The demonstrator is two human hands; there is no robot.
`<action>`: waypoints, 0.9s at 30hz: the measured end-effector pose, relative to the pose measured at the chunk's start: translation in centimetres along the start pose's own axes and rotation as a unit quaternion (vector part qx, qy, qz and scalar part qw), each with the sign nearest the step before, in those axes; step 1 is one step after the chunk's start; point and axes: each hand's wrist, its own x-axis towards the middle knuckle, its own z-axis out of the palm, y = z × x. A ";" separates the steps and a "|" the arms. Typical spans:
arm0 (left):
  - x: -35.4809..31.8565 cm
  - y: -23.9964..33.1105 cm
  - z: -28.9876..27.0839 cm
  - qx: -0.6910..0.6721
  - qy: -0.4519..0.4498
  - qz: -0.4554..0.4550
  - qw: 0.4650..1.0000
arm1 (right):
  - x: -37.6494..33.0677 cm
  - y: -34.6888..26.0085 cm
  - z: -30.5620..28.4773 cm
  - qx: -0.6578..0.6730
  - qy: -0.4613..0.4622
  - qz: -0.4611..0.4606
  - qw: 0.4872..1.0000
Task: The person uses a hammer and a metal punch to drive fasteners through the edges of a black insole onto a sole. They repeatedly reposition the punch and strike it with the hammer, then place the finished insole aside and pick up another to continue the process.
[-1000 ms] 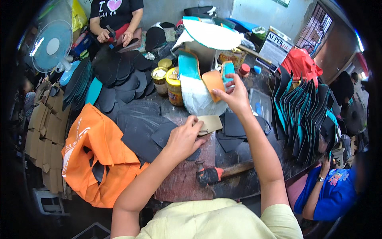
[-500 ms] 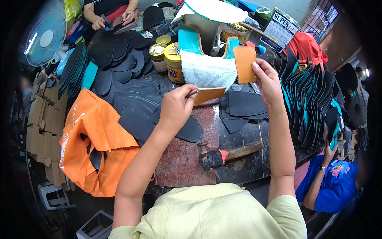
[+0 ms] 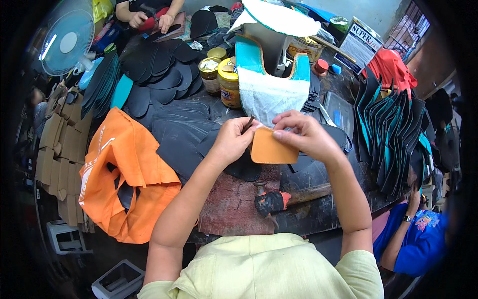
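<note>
In front of my chest, both hands meet at a flat tan leather-like piece (image 3: 275, 148) with rounded lower corners. My left hand (image 3: 233, 142) is closed at its upper left corner, with a thin dark tool (image 3: 248, 123) sticking up between the fingers; its kind is not clear. My right hand (image 3: 309, 138) pinches the piece's upper right edge between thumb and fingers. Whether a second tan piece lies behind this one is hidden. Below the hands, a hammer (image 3: 294, 197) with a wrapped head and wooden handle lies on the dark table, its head over a worn reddish board (image 3: 236, 207).
Black cut pieces (image 3: 181, 130) lie left of my hands, beside an orange bag (image 3: 127, 174). Jars (image 3: 229, 84) and a white-and-turquoise piece (image 3: 273, 92) stand ahead. Black-and-turquoise pieces (image 3: 391, 132) are stacked at right. A co-worker's hands (image 3: 152, 21) hold a hammer at the far left; another person (image 3: 416, 231) sits right.
My right hand has moved left and down with its tan piece to meet my left hand. The left hand's tan piece is no longer separately visible.
</note>
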 end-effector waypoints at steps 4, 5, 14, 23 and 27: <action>-1.5 0.7 -0.1 -0.195 -0.007 -0.066 0.979 | 0.4 -1.1 2.1 0.014 0.035 0.045 0.998; -2.0 0.8 -0.4 -0.198 -0.014 -0.066 0.978 | 0.3 -1.2 2.4 -0.003 0.048 0.041 0.998; -6.7 0.0 1.0 -0.128 0.119 0.002 0.985 | 2.3 5.2 -2.2 0.023 0.317 0.066 0.946; -7.9 -2.3 1.3 -0.162 0.173 0.058 0.970 | 2.2 10.0 -1.7 0.034 0.328 0.151 0.932; -7.9 -2.7 1.3 -0.142 0.163 0.066 0.974 | 2.3 9.1 -1.6 0.134 0.335 0.104 0.927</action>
